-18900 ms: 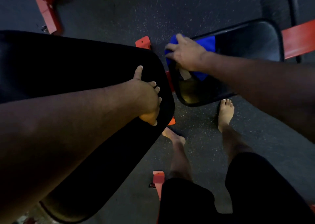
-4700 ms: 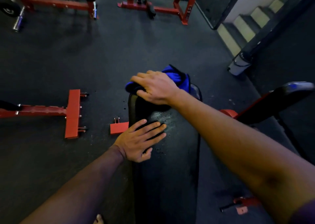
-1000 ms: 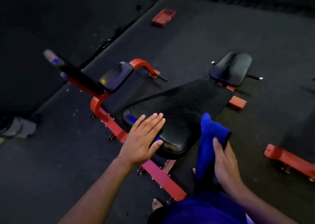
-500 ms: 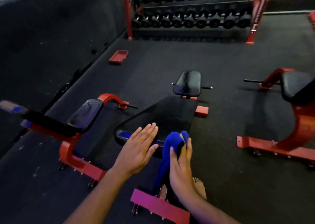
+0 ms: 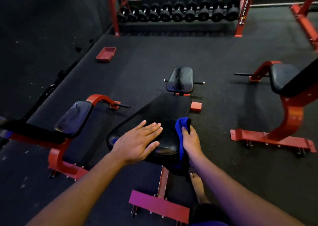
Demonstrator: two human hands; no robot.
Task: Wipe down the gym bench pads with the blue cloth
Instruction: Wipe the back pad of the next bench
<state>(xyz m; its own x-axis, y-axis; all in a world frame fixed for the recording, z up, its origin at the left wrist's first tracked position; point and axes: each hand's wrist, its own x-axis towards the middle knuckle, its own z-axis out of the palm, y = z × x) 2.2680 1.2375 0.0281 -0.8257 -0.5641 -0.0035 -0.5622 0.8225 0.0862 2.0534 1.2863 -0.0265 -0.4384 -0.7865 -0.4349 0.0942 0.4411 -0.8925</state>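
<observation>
The left hand (image 5: pixel 137 144) lies flat, fingers spread and holding nothing, on the near end of the long black bench pad (image 5: pixel 158 112). The right hand (image 5: pixel 191 142) grips the blue cloth (image 5: pixel 180 127) against that pad's right edge, the cloth hanging down below it. Beyond sits a smaller seat pad (image 5: pixel 179 79); a dumbbell rack (image 5: pixel 177 10) stands farther back.

A gym's free-weights area is showing here: a red dumbbell rack (image 5: pixel 179 10) is holding rows of black dumbbells (image 5: pixel 189 14), red-framed padded benches (image 5: pixel 154 122) are standing about, and dark speckled rubber flooring (image 5: pixel 223 53) is covering everything.
</observation>
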